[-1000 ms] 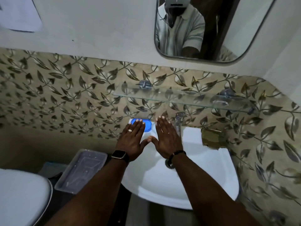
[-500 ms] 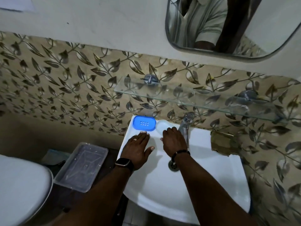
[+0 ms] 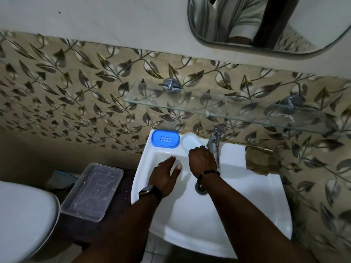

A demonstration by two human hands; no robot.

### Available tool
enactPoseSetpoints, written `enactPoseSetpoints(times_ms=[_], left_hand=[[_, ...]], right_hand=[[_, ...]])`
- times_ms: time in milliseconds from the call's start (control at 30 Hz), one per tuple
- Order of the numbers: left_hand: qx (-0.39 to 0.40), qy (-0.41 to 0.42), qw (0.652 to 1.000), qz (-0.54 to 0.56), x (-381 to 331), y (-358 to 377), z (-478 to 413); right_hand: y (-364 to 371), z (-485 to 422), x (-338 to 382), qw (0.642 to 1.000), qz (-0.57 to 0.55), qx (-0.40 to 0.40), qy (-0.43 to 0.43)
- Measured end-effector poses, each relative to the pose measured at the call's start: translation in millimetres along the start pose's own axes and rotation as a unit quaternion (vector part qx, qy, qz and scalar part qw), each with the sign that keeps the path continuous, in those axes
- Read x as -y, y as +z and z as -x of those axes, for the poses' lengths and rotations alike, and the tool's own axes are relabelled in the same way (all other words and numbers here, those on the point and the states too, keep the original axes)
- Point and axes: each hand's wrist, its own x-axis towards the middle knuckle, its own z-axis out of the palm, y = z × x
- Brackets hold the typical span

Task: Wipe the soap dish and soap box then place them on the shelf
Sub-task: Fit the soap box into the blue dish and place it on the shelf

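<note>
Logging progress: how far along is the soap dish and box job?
Nothing looks done: the blue soap dish and white soap box both sit on the sink ledge, not on the glass shelf. In hand: the right hand is at the box, grip hidden; the left hand is open. Left: wiping, shelving both.

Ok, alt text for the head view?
Right hand on the white soap box beside the tap at the back edge of the sink, grip hidden. Left hand open over the sink; blue soap dish left of the box, glass shelf above.

Right hand (image 3: 202, 160) fingers hidden, covering white soap box (image 3: 190, 142) near end; left hand (image 3: 165, 177) fingertips blurred.
</note>
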Motion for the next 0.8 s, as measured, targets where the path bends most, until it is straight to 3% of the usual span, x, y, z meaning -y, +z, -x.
enactPoseSetpoints(times_ms=[100,300,433,600,733,800], left_hand=[[-0.002,-0.101,0.956,0.274,-18.3,-3.8,5.6],[0.005,-0.166,0.778,0.606,-34.3,-22.8,6.0],[0.002,-0.187,0.683,0.706,-22.5,-35.6,12.9],[0.009,-0.174,0.599,0.781,-9.9,-48.6,21.5],[0.015,-0.180,0.590,0.787,-1.1,-57.5,22.2],[0.011,-0.179,0.585,0.791,2.6,-61.1,21.7]], right_hand=[[-17.7,11.6,3.8,0.999,-0.022,-0.020,-0.036],[-59.0,35.2,29.9,0.988,-0.048,-0.066,-0.130],[-70.4,47.5,55.7,0.981,-0.028,-0.052,-0.183],[-66.5,58.5,82.7,0.977,-0.009,-0.028,-0.212],[-63.6,56.2,89.7,0.970,-0.022,-0.044,-0.238],[-61.3,51.4,87.7,0.961,-0.047,-0.092,-0.256]])
